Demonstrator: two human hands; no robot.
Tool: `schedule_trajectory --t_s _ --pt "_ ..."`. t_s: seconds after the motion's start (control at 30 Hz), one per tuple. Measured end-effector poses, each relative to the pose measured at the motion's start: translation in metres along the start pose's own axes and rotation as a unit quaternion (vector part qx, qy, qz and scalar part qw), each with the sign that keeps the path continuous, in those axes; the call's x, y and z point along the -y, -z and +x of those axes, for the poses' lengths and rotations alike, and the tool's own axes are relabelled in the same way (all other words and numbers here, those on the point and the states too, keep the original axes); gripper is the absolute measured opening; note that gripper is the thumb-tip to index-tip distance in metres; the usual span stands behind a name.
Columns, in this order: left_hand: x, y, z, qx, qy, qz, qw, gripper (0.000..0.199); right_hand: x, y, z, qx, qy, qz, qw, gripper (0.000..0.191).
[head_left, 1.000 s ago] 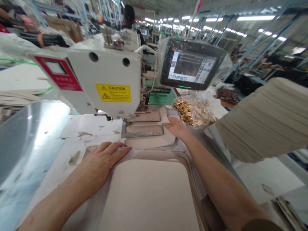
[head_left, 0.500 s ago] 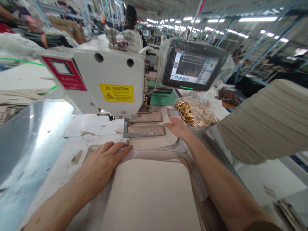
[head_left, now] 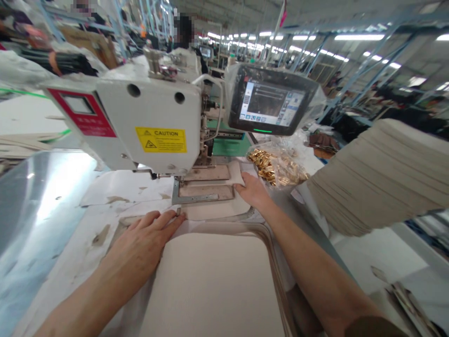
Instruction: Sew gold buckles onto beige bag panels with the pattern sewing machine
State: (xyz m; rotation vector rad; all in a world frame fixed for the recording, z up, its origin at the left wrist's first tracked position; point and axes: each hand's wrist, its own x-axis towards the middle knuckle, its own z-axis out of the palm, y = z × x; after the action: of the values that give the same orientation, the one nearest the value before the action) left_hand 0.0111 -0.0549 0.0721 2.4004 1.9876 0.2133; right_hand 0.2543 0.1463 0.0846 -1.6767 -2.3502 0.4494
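A large beige fabric panel (head_left: 210,285) with rounded corners and a stitched-looking edge lies in front of me, its far end running under a metal clamp frame (head_left: 205,196) below the sewing machine head (head_left: 154,126). My left hand (head_left: 143,238) rests flat at the panel's near left edge, its fingertips close to a small metal tab (head_left: 179,211). My right hand (head_left: 253,191) lies flat on the beige fabric at the clamp's right side. Neither hand grips anything.
A touchscreen panel (head_left: 270,100) hangs right of the machine, above a plastic bag of gold metal parts (head_left: 277,166). A tall stack of beige panels (head_left: 379,178) sits at right. A shiny metal surface (head_left: 35,201) lies left. A person stands beyond the machine.
My view has shifted slightly, moving the machine left and down in the frame. My left hand has slid a little left, and both hands stay flat on the fabric.
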Motion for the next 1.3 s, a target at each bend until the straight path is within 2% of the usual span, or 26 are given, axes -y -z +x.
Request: schedule_trajectory --t_s 0.07,0.17,0.27,0.33,0.47,0.67,0.9,1.03,1.2,1.3 --pt "0.001 -0.002 0.0 -0.004 -0.004 -0.001 1.0 0.057 -0.006 0.009 -0.006 -0.028 0.012 -0.028 0.999 0.052" --pt "0.004 -0.002 0.002 -0.003 -0.01 -0.007 1.0 0.055 -0.022 0.027 -0.025 -0.048 0.089 -0.053 0.993 0.043" --pt "0.006 -0.002 0.004 -0.004 -0.014 -0.008 1.0 0.053 -0.039 0.037 -0.057 0.014 0.198 -0.054 0.979 0.044" --pt "0.007 -0.002 0.005 -0.013 -0.017 -0.006 1.0 0.053 -0.047 0.034 -0.079 0.066 0.242 -0.059 0.966 0.051" --pt "0.004 0.003 0.007 0.004 -0.006 -0.013 1.0 0.054 -0.052 0.02 -0.104 0.087 0.215 -0.12 0.965 0.058" --pt "-0.004 0.013 0.011 0.074 0.042 -0.009 0.996 0.057 -0.048 0.018 -0.102 0.087 0.217 -0.174 0.957 0.057" --pt "-0.003 0.006 0.008 0.047 0.027 0.0 0.999 0.057 -0.048 0.02 -0.102 0.069 0.221 -0.141 0.963 0.051" --pt "-0.005 0.007 0.01 0.05 0.035 0.004 0.998 0.057 -0.05 0.019 -0.101 0.062 0.233 -0.109 0.964 0.05" --pt "-0.003 0.006 0.012 0.064 0.036 0.006 0.997 0.058 -0.05 0.019 -0.105 0.07 0.217 -0.087 0.97 0.051" --pt "0.001 0.001 0.012 0.046 0.042 0.002 0.998 0.06 -0.051 0.02 -0.106 0.061 0.219 -0.063 0.972 0.051"
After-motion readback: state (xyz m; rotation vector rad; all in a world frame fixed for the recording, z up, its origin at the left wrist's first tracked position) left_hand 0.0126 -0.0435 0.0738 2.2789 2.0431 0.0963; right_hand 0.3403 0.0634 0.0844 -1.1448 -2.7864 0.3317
